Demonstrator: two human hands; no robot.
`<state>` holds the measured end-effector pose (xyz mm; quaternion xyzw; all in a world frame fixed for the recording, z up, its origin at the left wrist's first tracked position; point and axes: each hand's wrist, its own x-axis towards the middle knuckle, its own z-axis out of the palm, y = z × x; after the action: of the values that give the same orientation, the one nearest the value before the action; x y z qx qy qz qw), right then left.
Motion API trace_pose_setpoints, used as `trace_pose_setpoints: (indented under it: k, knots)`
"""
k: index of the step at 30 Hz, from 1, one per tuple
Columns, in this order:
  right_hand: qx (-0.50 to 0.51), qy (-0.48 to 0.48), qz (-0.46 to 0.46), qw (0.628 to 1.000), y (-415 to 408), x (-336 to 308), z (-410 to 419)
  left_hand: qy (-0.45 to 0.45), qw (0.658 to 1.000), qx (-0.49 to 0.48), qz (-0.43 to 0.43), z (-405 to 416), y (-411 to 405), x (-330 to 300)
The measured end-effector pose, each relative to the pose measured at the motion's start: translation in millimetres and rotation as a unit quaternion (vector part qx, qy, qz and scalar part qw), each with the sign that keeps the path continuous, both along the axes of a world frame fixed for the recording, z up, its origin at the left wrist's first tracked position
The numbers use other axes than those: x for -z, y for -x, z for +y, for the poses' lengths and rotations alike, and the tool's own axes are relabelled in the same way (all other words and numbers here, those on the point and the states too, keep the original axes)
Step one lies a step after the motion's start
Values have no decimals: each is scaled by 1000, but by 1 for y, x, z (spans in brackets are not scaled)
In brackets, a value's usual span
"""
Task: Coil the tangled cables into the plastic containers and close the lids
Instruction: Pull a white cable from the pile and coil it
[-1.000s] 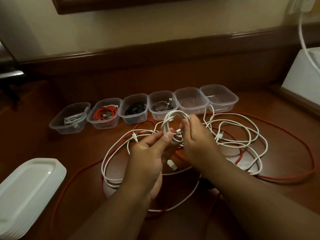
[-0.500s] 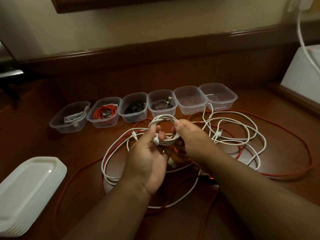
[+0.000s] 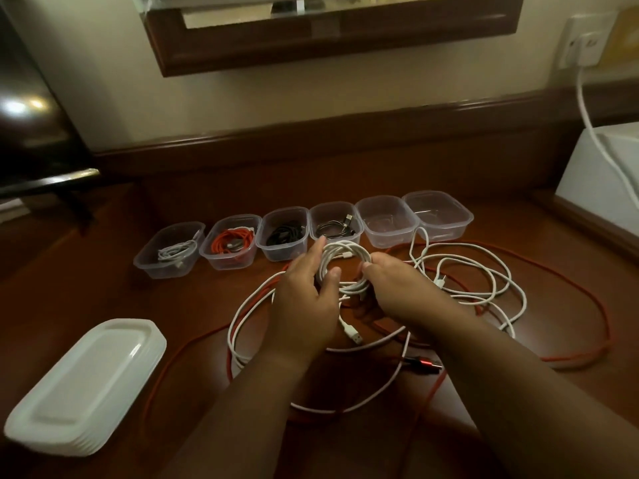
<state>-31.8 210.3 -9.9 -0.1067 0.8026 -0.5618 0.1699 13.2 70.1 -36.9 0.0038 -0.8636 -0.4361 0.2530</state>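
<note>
White cable coil (image 3: 345, 267) is sitting bundled between my hands, left hand (image 3: 304, 305) and right hand (image 3: 394, 292) fingers curling round it, nearing the empty container (image 3: 387, 223).

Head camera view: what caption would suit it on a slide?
Both hands hold a white cable coil before six containers.

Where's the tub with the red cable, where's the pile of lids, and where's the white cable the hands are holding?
Tub with the red cable (image 3: 211, 254): head view, its front wall.
Pile of lids (image 3: 86, 385): head view, top lid's flat middle.
White cable coil (image 3: 342, 252): head view, top of the loops.
</note>
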Motion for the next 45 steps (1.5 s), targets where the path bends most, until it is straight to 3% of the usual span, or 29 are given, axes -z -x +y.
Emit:
trace_pose_setpoints:
  k: [4,8,10,12,15,19,23,29,34,40,45]
  knots:
    - [11,-4,-11,1000,5,-6,0,-21,1000,-13,-9,-3,5,-7]
    - [18,-58,61,996,21,-17,6,-101,993,9,-55,-11,18,-17]
    - [30,-81,95,992,39,-21,9,-100,992,23,-72,-16,28,-20]
    - [62,-106,142,982,63,-26,12,-34,996,28,-78,-25,41,-19]
    - [95,-143,199,965,102,-32,10,164,981,38,-93,-41,66,-12]
    - [65,-221,264,937,143,-33,-10,404,903,39,-143,-52,94,-4]
    - [9,-312,291,904,172,-26,-37,516,849,55,-103,-57,112,2]
    - [-59,-438,277,853,197,-4,-58,522,848,53,-80,-63,118,12]
    - [-43,-442,294,846,200,1,-55,513,855,46,-57,-65,119,17]
    - [-53,-491,318,809,194,3,-48,490,867,51,-76,-63,113,12]
    - [-72,-427,278,858,157,-5,-31,461,881,37,-94,-58,76,-2]
